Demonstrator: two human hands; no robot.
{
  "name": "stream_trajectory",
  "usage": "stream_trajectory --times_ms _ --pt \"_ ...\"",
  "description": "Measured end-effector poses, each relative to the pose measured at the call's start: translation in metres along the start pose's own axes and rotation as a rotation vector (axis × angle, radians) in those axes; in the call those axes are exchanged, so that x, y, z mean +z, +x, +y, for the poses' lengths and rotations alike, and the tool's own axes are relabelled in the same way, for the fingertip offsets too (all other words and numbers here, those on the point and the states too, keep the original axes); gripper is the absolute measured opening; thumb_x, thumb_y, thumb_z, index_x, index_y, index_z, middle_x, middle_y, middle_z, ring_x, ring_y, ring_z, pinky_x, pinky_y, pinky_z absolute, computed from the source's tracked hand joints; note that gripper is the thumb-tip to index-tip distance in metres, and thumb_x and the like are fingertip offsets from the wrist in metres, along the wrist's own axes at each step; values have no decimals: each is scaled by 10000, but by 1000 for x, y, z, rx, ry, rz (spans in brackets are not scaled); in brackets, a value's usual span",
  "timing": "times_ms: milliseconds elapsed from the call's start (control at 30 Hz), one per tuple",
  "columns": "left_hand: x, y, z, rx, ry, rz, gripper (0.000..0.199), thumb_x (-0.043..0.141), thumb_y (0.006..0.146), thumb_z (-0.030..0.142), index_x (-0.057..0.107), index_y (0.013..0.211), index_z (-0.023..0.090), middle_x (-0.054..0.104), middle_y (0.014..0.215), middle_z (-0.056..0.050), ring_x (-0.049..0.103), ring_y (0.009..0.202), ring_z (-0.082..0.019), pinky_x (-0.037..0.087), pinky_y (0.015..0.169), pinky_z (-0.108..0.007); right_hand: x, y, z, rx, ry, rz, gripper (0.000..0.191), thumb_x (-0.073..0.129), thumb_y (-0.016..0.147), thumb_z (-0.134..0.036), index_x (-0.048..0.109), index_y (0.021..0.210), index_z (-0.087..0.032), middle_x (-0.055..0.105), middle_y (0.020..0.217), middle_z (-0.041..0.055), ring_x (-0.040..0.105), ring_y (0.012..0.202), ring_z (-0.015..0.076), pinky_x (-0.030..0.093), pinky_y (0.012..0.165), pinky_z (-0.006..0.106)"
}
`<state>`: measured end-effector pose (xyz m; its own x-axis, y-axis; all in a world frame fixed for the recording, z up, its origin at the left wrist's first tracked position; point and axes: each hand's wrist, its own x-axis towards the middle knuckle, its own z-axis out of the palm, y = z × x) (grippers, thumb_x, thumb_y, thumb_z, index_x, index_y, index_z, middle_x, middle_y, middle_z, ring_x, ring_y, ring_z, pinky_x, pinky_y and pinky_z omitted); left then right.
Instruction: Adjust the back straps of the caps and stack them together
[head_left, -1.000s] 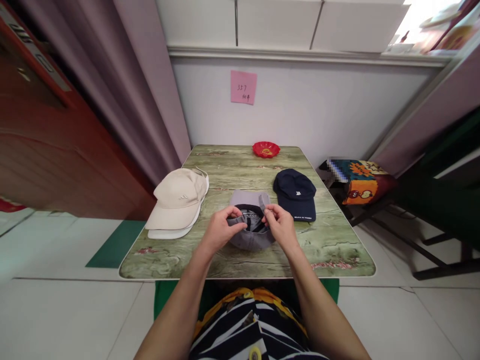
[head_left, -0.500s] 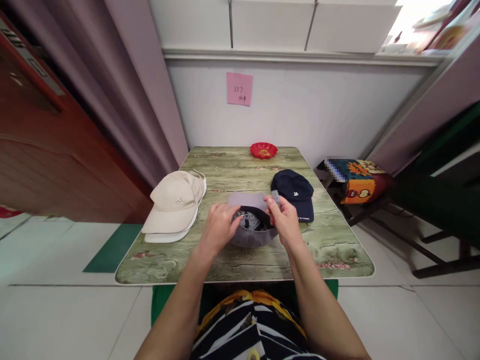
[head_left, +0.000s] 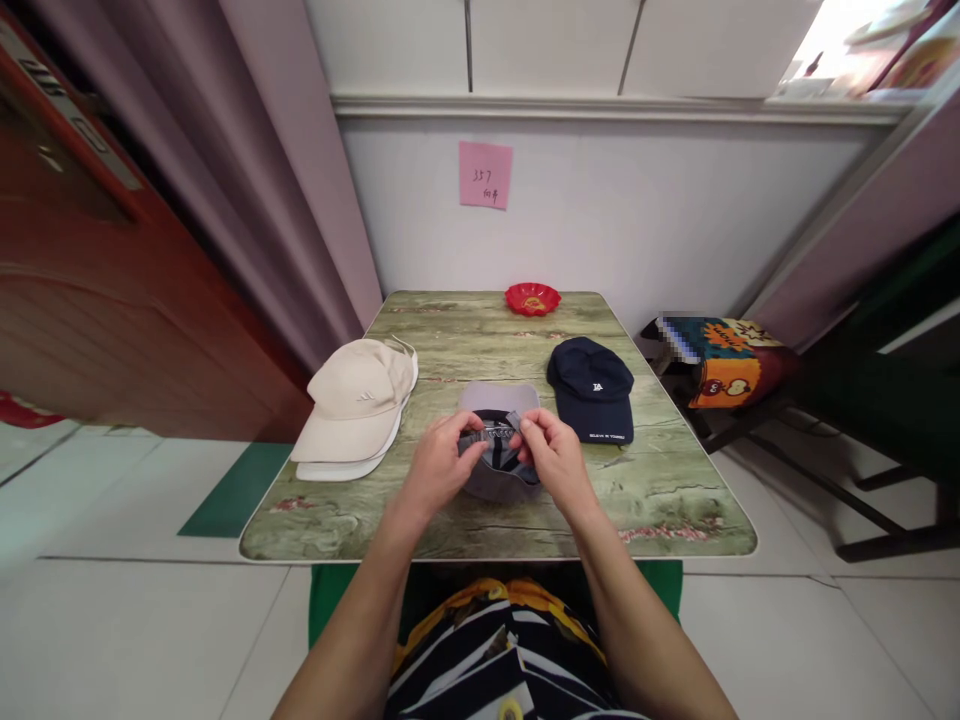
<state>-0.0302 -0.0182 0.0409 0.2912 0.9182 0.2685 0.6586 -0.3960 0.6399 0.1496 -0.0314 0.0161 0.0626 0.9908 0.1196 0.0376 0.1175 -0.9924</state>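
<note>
A grey-purple cap (head_left: 501, 485) lies upside down near the table's front middle, its dark inside facing up and its brim pointing away. My left hand (head_left: 442, 462) pinches one end of its grey strap at the left. My right hand (head_left: 553, 455) pinches the other strap end, close to the left one above the cap's opening. Whether the two ends touch is too small to tell. At the left a beige cap (head_left: 356, 385) rests on a white cap (head_left: 337, 471). A navy cap (head_left: 592, 385) with white lettering sits to the right.
A red scalloped dish (head_left: 532, 299) stands at the back of the wood-patterned table (head_left: 300, 530). A pink note (head_left: 486, 175) is on the wall behind. To the right is a stool with a patterned cloth (head_left: 731, 350).
My right hand has moved left and off the navy cap's edge, bringing its strap end close to my left hand. The view has shifted slightly.
</note>
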Motion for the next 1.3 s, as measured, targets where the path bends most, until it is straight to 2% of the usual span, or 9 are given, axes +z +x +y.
stream_trajectory --times_ms 133,300,467,600,700,967,1200,1300 --pt "-5 -3 7 -14 90 12 145 677 775 163 636 907 208 698 930 -38 614 929 -232 440 835 -368 2 -2 -2 -8 -71 7 267 545 880 -455 604 815 -202 641 620 -11 457 470 108 336 479 224" --pt "-8 -5 12 -5 120 43 238 682 762 139 677 983 228 716 904 -31 625 930 -242 428 845 -385 8 -2 -2 13 -6 -16 263 604 840 -452 639 838 -191 612 575 -19 531 525 131 390 550 239" --pt "-8 -8 10 10 135 53 228 650 761 105 685 954 221 712 931 -38 621 949 -247 441 865 -392 13 -3 -1 45 29 -33 250 621 816 -436 636 811 -187 605 560 -22 521 508 120 394 540 234" --pt "-7 -10 10 16 65 52 221 624 785 120 672 976 219 682 920 -36 622 938 -223 474 853 -356 14 -4 -2 80 47 -62 246 623 803 -436 639 803 -190 641 628 -7 484 501 109 359 502 226" --pt "-6 -11 10 -1 1 61 211 610 793 127 663 974 222 673 933 -34 632 940 -207 485 857 -339 14 -4 -1 73 47 -72 237 622 803 -422 660 811 -188 642 678 -2 489 540 109 378 531 226" --pt "-4 -11 7 -20 -224 23 181 601 806 158 644 974 205 704 973 -38 664 936 -190 503 863 -319 17 -6 1 143 141 -89 252 643 780 -438 639 798 -186 612 669 -17 493 541 97 385 520 211" --pt "-2 -10 9 59 -24 86 166 633 790 173 688 941 217 725 947 -35 639 941 -219 468 896 -373 21 -7 -3 268 282 -78 342 697 717 -499 598 814 -187 643 669 -12 542 513 92 434 482 203" --pt "-1 -9 8 55 -42 100 207 617 794 161 686 984 208 730 1001 -43 649 965 -217 477 902 -365 21 -7 -3 281 291 -92 361 716 701 -503 604 825 -182 644 669 -11 546 512 91 436 472 200"
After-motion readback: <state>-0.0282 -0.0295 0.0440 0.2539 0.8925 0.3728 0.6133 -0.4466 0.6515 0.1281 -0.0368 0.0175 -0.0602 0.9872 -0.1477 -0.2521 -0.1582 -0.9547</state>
